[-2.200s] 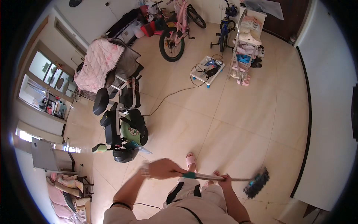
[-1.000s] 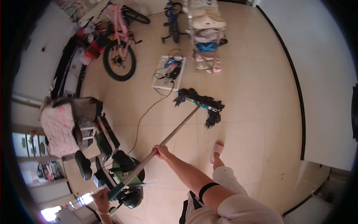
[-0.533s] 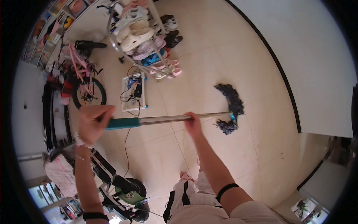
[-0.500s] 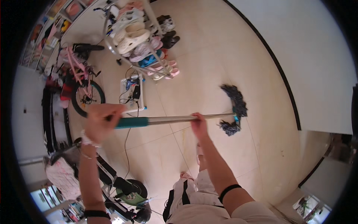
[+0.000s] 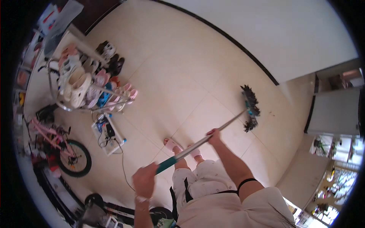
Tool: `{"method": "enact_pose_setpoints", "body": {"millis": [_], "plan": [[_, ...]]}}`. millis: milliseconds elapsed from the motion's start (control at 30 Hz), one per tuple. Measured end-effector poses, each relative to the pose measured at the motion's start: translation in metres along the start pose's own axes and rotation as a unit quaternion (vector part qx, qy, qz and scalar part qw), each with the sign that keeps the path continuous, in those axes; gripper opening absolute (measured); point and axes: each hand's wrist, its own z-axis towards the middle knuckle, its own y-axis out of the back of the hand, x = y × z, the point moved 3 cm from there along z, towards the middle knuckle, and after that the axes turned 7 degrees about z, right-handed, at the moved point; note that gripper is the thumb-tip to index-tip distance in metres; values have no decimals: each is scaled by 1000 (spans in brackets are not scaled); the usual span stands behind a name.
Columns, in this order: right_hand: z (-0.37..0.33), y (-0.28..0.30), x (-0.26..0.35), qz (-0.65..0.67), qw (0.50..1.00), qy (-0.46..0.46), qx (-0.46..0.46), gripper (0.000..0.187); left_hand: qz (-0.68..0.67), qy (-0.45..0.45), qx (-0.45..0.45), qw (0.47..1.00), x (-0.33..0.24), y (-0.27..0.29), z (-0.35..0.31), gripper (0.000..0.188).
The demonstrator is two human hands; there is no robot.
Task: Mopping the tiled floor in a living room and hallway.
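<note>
A mop (image 5: 194, 147) with a silvery pole and a teal grip slants across in front of me. My left hand (image 5: 145, 179) is closed round the teal grip end, low on the left. Further along the pole, my right hand (image 5: 214, 135) grips the bare metal part. The dark, shaggy mop head (image 5: 251, 108) rests on the tiled floor to the right, spread on both sides of its teal joint. Below the pole, my feet in pink slippers (image 5: 173, 144) stand on the floor.
At left stands a metal shoe rack (image 5: 62, 106) full of clogs and slippers. A white tray (image 5: 110, 152) with cables and a pink bicycle (image 5: 72, 155) are nearer. One cord (image 5: 122, 167) trails over the floor. A white wall with dark skirting (image 5: 243, 51) runs along the far right.
My view has turned to the right, so the rack and bicycle sit further left. My left hand has come lower and closer to my body, tilting the pole; both hands keep their hold.
</note>
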Motion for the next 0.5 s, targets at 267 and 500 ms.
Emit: {"method": "enact_pose_setpoints", "body": {"millis": [267,500], "plan": [[-163,-22,-289,-143,946,-259,136,6,244,205,-147,937,107,209,-135,19],[-249,-95,-408,-264,838,-473,70,7,384,362,-206,824,117,274,-178,24]]}}
